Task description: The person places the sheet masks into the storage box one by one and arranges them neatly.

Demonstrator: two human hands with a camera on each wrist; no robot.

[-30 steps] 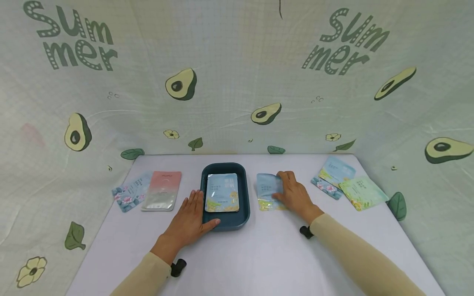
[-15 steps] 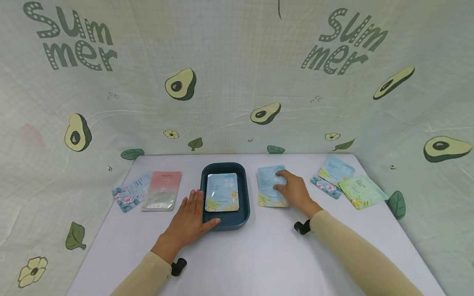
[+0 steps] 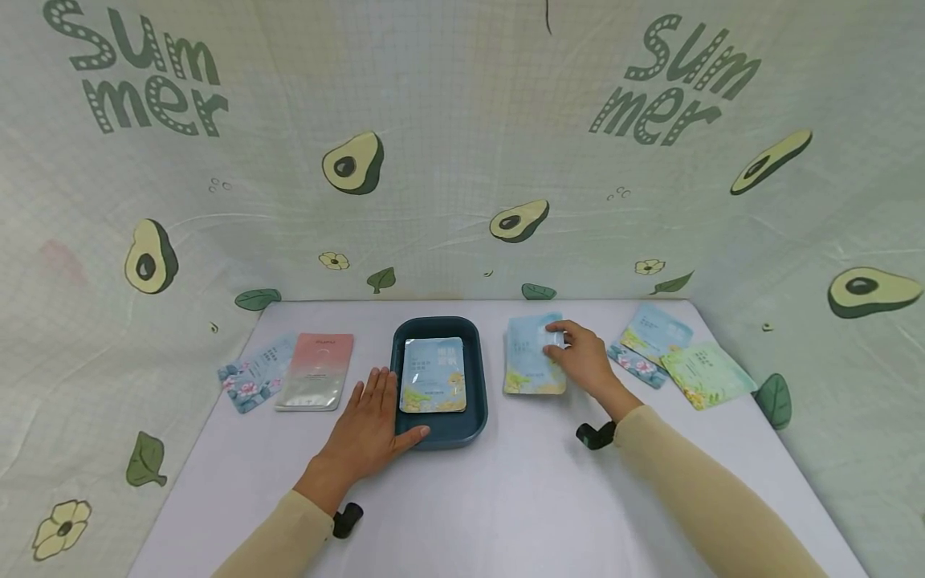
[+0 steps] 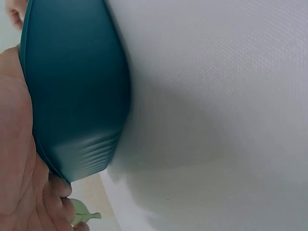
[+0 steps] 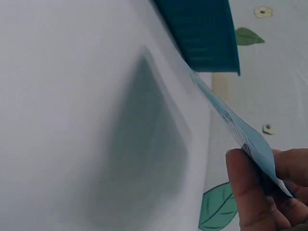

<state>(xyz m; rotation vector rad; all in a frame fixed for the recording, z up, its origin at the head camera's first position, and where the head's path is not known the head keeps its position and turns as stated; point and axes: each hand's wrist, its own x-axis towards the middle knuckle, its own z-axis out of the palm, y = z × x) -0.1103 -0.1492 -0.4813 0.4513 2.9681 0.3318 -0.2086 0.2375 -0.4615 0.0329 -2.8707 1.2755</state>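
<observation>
A light-blue sheet mask packet with yellow-green print is pinched along its right side by my right hand. In the right wrist view the packet is seen nearly edge-on, held between thumb and fingers above the white table with a shadow beneath. My left hand lies along the left rim of a dark teal tray, its fingers straight and thumb over the near corner. Inside the tray lies a similar blue packet. The left wrist view shows the palm against the tray's wall.
On the left, a pink-and-silver packet overlaps a floral blue one. To the right lie a blue packet, a green packet and a partly covered floral one. A printed cloth hangs behind the table.
My right hand has raised the blue packet, which was bent at first and now looks flatter; it sits slightly farther back in the head view. The left hand and tray have stayed put.
</observation>
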